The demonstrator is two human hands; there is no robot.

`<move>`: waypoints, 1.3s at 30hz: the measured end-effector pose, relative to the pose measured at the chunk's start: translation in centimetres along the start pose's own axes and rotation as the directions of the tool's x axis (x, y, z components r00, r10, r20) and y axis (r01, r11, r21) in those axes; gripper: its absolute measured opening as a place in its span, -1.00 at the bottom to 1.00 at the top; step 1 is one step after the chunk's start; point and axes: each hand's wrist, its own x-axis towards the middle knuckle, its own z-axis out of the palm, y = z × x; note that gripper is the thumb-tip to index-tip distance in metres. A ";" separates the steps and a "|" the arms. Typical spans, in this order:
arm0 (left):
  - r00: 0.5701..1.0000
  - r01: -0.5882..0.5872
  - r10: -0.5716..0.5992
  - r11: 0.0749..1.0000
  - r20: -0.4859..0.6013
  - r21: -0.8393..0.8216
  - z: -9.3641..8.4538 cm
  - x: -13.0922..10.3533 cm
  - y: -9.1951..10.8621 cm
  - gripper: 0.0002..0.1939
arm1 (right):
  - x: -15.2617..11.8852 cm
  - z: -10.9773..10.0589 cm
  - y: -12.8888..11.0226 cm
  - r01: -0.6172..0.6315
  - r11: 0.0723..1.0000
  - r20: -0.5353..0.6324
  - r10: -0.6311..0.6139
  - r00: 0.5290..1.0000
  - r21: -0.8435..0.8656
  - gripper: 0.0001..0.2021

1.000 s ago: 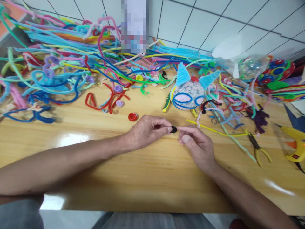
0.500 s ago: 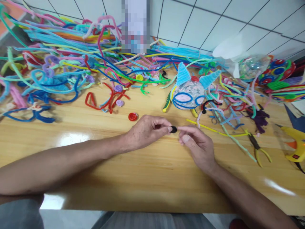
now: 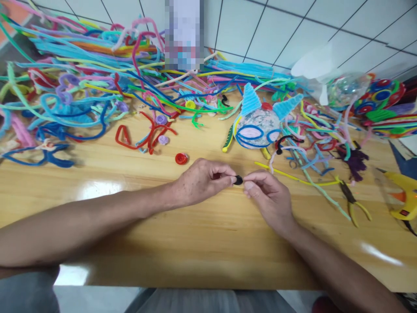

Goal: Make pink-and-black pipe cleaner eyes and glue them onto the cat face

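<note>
Both hands meet over the middle of the wooden bench (image 3: 202,243). The left hand (image 3: 202,180) and the right hand (image 3: 270,200) each pinch a small black coil (image 3: 238,180) in a tight fingertip grip — it sits between them, just above the wood. Behind it lie a red coil (image 3: 181,158), a round blue-eared toy (image 3: 257,124) and a big heap of fuzzy sticks (image 3: 97,74). Pliers (image 3: 353,204) and a yellow glue gun (image 3: 404,198) rest to the right — the near side is bare wood up to the front edge.
</note>
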 end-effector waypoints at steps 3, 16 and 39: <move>1.000 -0.008 0.008 1.000 -0.001 0.015 0.1 -0.1 0.0 -0.74 | 0.0 0.0 0.0 0.007 1.000 -0.015 -0.007 1.000 -0.014 -0.92; 0.999 -0.033 0.033 0.998 0.001 0.052 0.1 0.0 -0.2 -0.73 | 0.0 0.0 -0.2 -0.011 1.000 -0.016 0.011 1.000 -0.009 -0.93; 0.996 -0.088 0.088 0.991 0.011 0.100 0.1 0.0 0.1 -0.75 | -0.2 0.4 0.2 -0.039 0.990 -0.071 0.049 0.996 0.134 -0.89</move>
